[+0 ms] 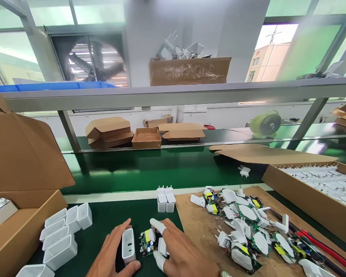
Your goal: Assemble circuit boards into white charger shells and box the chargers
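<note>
My left hand (115, 252) is closed around a white charger housing (128, 245), thumb and fingers on opposite sides; two dark port slots show on its upward face. Just right of it, my right hand (183, 250) grips a small circuit board (148, 241) with yellow and dark components and a white part attached. White finger cots cover the right thumb and index finger. The board and the housing are apart, low over the green mat (103, 215). Beyond the hands stands a small cluster of white plug parts (165, 199).
Several open white housings (60, 250) sit at left beside an open carton (46, 215). At right, a brown board (202, 234) carries a pile of circuit assemblies (248, 227), with red and black tool handles (320, 246). Behind it is a carton of white parts (308, 211). A metal shelf (173, 94) crosses overhead.
</note>
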Available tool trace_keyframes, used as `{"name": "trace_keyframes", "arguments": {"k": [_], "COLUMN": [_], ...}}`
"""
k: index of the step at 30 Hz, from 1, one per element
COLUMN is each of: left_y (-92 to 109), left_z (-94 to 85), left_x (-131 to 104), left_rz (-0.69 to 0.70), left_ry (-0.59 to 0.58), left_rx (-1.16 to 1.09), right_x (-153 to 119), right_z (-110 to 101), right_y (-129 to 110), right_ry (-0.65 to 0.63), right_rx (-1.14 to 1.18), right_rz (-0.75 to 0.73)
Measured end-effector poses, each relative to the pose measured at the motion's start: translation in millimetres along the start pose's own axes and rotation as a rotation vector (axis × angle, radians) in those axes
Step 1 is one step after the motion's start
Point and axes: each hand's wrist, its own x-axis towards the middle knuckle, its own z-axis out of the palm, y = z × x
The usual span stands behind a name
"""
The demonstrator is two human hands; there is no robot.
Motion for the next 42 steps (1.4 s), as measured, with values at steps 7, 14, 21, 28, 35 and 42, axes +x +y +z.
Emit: {"name": "trace_keyframes", "arguments": {"k": [7,14,21,28,35,42], "left_y": [-4,9,8,13,22,13], "left_z": [0.1,-7.3,3.0,-13.1,-11.6,-2.3], "left_x": [0,-1,5,7,8,5], "left_rz": [0.09,0.129,0.049,-0.077,-0.058,0.161], "left_ry": [0.039,-0.035,0.133,0.21,-0.08,0.15], "left_rx": [-0.054,-0.288,-0.168,-0.079,-0.211,-0.051], "right_x": [3,4,13,13,14,15], "right_z": [-10,-8,6,1,-3,4], "right_y": [-25,-23,-19,-20,-24,-28], "right_ry": [0.16,0.342,0.535,0.543,0.533,0.501], "right_rx": [0.131,0.198,-0.021,-0.025,0.042,-0.024], "right_rz": [-0.099,-0.159,-0.402,-0.31,-0.256,-0.386]}}
